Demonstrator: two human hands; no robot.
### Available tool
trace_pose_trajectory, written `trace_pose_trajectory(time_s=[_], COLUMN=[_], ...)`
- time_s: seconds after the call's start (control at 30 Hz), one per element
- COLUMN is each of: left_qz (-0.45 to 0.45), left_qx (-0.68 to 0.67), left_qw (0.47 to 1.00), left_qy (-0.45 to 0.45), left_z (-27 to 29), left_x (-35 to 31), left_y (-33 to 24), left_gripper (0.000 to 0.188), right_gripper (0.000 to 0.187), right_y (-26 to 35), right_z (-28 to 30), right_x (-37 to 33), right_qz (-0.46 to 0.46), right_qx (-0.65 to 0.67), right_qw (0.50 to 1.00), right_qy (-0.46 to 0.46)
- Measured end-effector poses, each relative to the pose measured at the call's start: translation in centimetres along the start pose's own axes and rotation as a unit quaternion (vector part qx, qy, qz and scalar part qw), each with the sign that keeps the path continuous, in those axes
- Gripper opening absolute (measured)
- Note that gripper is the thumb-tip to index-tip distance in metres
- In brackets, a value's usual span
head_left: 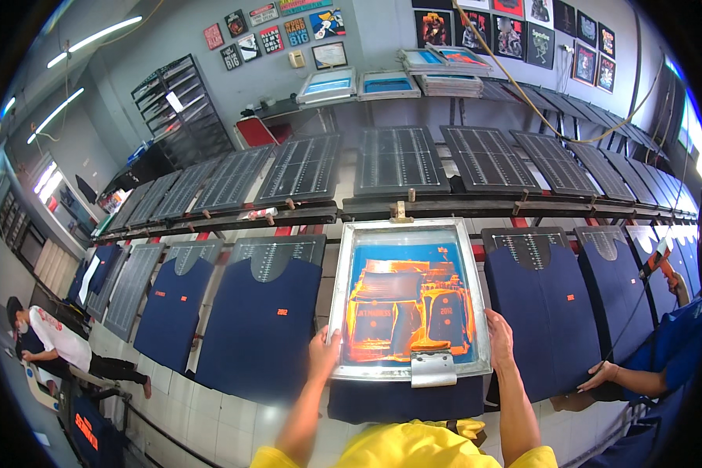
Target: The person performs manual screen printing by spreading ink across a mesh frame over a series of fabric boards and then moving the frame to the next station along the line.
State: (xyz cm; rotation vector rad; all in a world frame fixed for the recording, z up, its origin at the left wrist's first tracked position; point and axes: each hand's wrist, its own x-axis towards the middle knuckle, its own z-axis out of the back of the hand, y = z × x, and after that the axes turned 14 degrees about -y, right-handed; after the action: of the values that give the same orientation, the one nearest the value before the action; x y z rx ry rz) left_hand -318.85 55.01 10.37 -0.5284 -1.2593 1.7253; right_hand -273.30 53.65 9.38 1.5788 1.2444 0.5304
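Note:
A silver-edged screen printing frame [337, 300] with blue mesh smeared in orange ink lies in front of me, over a navy T-shirt [405, 399] whose lower part shows below it. My left hand [324, 352] is closed on the frame's left side near the bottom corner. On the opposite side my right hand [500, 335] grips the right edge, its fingers partly hidden. A metal-handled squeegee [434, 370] rests at the frame's near end, beside a thick line of orange ink. At the far end, a clamp [400, 210] meets the frame.
Navy T-shirts [261, 327] with small orange prints lie on boards to both sides. Beyond a rail stands a row of bare black boards [402, 160]. At right, a co-worker's hand [598, 377] reaches in near a shirt [542, 304]. Another person [62, 335] stands far left.

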Motion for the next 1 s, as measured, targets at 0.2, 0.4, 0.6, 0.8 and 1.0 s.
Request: trace_pose_trajectory(time_s=[0.2,0.4,0.6,0.8,1.0], left_qz=[0.05,0.051,-0.007,-0.006,-0.19], left_qx=[-0.079,-0.03,0.05,0.063,0.035], left_qw=[0.995,0.995,0.997,0.996,0.978], left_qy=[0.023,0.076,0.066,0.056,-0.074], left_z=[-1.3,-1.2,-2.1,-1.0,0.2], left_x=[-0.8,0.2,0.4,-0.1,-3.3], left_y=[-3.0,0.4,2.0,0.9,-2.9], left_gripper=[0.042,0.057,0.059,0.056,0.031], right_gripper=[0.05,0.055,0.047,0.04,0.052], right_y=[-0.3,-1.1,-3.2,-2.7,1.4], right_z=[1.0,0.9,1.5,0.2,-2.0], right_x=[0.1,-0.1,0.4,-0.7,-7.3], right_qz=[0.018,0.042,0.073,0.196,0.409], right_qx=[-0.011,-0.047,-0.038,-0.222,-0.492], right_qw=[0.999,0.996,0.995,0.955,0.759], right_qy=[-0.039,-0.058,-0.047,-0.024,0.125])
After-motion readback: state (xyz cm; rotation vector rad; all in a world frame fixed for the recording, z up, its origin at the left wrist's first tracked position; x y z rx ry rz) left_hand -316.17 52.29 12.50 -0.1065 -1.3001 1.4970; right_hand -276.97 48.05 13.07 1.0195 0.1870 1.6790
